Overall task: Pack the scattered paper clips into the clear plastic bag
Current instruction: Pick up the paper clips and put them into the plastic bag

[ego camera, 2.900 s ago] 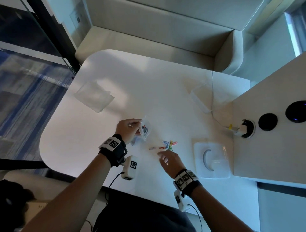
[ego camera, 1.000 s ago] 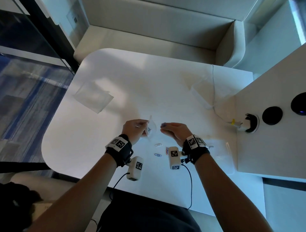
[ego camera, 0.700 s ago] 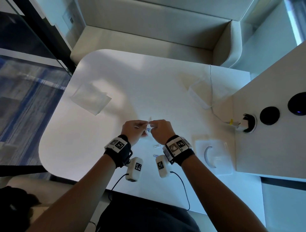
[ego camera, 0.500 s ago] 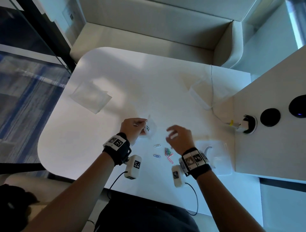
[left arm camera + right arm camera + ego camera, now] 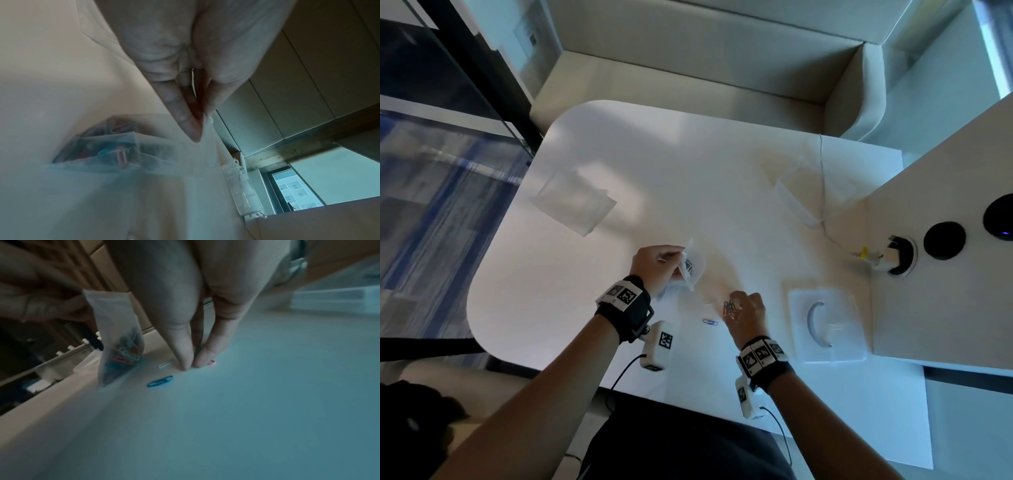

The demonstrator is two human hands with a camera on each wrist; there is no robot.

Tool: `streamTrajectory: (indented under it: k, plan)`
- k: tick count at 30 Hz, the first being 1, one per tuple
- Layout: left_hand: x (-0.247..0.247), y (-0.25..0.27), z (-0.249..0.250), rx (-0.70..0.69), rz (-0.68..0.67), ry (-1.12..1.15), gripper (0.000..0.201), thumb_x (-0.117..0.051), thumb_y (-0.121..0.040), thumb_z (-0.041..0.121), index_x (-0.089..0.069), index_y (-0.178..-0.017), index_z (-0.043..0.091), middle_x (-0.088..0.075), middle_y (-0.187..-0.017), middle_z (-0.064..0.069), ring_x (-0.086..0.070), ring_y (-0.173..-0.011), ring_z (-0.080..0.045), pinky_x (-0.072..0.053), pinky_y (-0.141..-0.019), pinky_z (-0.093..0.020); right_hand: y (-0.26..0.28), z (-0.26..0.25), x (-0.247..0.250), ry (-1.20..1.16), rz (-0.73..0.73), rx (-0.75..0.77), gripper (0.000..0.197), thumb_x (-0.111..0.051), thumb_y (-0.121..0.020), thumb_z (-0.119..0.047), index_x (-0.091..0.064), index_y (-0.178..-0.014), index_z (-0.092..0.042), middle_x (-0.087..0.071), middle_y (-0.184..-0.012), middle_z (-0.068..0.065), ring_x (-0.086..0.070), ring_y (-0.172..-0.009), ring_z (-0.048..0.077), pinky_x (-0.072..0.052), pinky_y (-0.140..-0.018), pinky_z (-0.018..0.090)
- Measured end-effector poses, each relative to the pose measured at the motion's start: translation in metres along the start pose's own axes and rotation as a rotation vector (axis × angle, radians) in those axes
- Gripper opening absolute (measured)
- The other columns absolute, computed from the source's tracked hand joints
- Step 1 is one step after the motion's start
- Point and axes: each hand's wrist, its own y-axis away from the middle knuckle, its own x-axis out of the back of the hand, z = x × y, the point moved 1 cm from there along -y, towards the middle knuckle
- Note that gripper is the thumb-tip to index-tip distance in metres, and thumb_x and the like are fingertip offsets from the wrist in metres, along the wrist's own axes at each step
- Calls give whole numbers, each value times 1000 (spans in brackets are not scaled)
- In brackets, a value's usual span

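Your left hand [image 5: 654, 265] is pinching the top edge of the bag [image 5: 693, 269] between thumb and fingers [image 5: 186, 123], holding it upright just above the tabletop [image 5: 688, 185] with a bunch of coloured clips [image 5: 123, 356] already sitting in its bottom corner. Be keeping that pinch to one side of the rim, so the mouth is sagging open rather than being squeezed flat; whether it is open now, I cannot tell. Just right of the bag a pale clip [image 5: 167, 364] and a blue clip [image 5: 710, 322] are lying loose on the tabletop, a little apart from each other. Further right, your right hand [image 5: 746, 313] is bearing down on a small cluster [image 5: 729, 308], thumb and forefinger tips closing together on it against the surface. These are thin, flat and probably slippery, so be sliding them into a heap and rolling a fingertip under an edge rather than plucking straight up. Be checking that you are lifting the whole cluster, then be carrying it low to the bag's mouth, since a loose one could drop and skitter.
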Motion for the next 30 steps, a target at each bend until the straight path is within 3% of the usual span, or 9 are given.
streamTrajectory:
  k: [3,7,10,14,17,19,22,25,30]
  plan:
    - [-4,8,7,-14,14,22,10,-72,-72,29,-80,-73,36,-77,-81,-1,-75,-93,-31,-60,-88,-50,-4,-11,0,118,-84,32,34,-76,-74,-13,-61,-105,-15,-47,-104,7,-57,-79,24,-52,-73,28]
    - [-8,10,6,-1,5,41,27,-67,-88,4,-77,-79,27,-74,-85,-7,-73,-96,-38,-59,-86,-55,-8,-14,-5,169,-66,70,23,-75,-78,-13,-62,-97,-11,-51,-99,7,-61,-79,27,-55,-73,35]
    - [-7,10,3,-21,5,3,31,-68,-86,10,-79,-75,37,-76,-86,-3,-74,-94,-32,-60,-87,-52,-10,-13,-9,199,-45,108,10,-71,-82,-10,-64,-90,-8,-53,-101,8,-63,-78,27,-56,-73,36]
    - [-7,11,2,-27,5,-3,20,-67,-89,7,-77,-90,23,-74,-89,-6,-74,-97,-33,-61,-85,-52,-14,-9,-12,170,-3,123,8,-70,-80,-2,-67,-83,-9,-53,-114,2,-64,-76,26,-56,-70,34]
    - [-6,9,0,-42,11,-20,22,-66,-90,6,-77,-88,25,-74,-88,-4,-74,-95,-31,-61,-85,-49,-15,-11,-18,257,-28,173,14,-62,-82,6,-70,-81,-5,-60,-93,7,-64,-71,27,-56,-63,34]
    - [-6,10,0,-36,15,-10,17,-65,-91,4,-76,-94,17,-74,-92,-10,-74,-88,-28,-64,-78,-44,-17,-14,-18,317,-58,201,16,-59,-84,6,-73,-83,-4,-61,-87,10,-65,-70,28,-57,-62,35]
    - [-8,11,0,-29,17,8,15,-64,-92,2,-75,-102,5,-73,-88,-9,-73,-82,-26,-64,-71,-36,-20,-22,-12,409,-115,228,21,-53,-84,5,-71,-90,-3,-64,-91,12,-65,-78,30,-55,-67,32]
    - [-9,12,3,-24,4,32,16,-63,-92,1,-74,-96,13,-71,-83,-4,-72,-85,-29,-64,-71,-34,-22,-35,-6,553,-194,253,22,-52,-82,5,-64,-99,-2,-65,-97,14,-64,-89,32,-53,-74,35]
    - [-9,11,3,-34,26,-19,12,-67,-91,7,-75,-95,15,-74,-87,-7,-74,-87,-29,-63,-76,-36,-34,-56,-3,755,-257,398,22,-55,-85,5,-62,-104,-2,-68,-103,15,-66,-98,33,-53,-81,37]
